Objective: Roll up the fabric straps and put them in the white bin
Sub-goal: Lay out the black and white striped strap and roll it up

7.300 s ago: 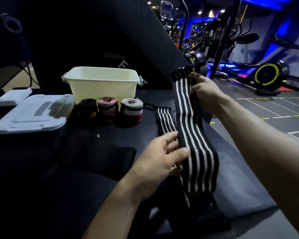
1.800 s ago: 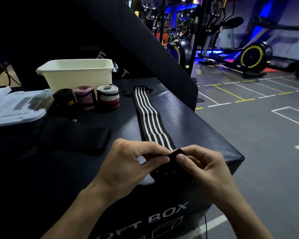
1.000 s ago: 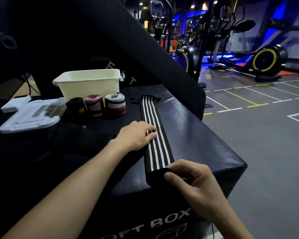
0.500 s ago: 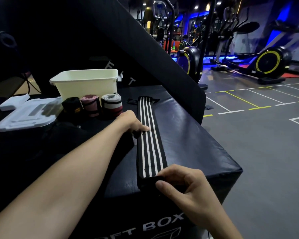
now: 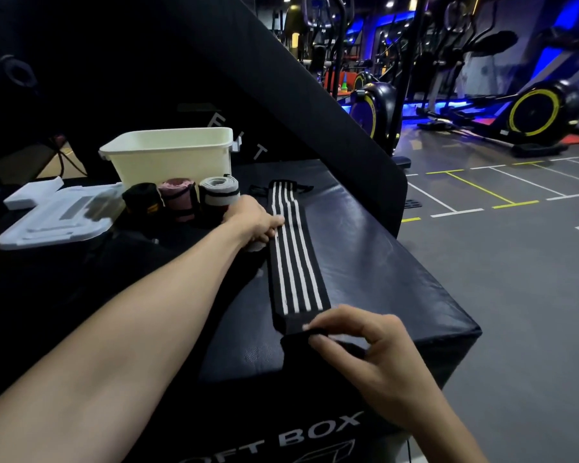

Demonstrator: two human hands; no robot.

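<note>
One striped strap (image 5: 293, 259) lies flat on the bench (image 5: 375, 262). Right hand (image 5: 365, 349) fingers pinch its near end; left hand (image 5: 254, 222) fingers grip its left edge. Three rolled straps (image 5: 181, 198) stand before one white bin (image 5: 171, 158).

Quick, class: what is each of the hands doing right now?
Left hand: fingers curled at the striped strap's left edge, pressing it down.
Right hand: pinching the strap's near end.

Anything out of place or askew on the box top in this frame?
Nothing stands out. The striped strap lies flat and straight, held by the left hand and right hand; three rolled straps stand before the white bin.
</note>
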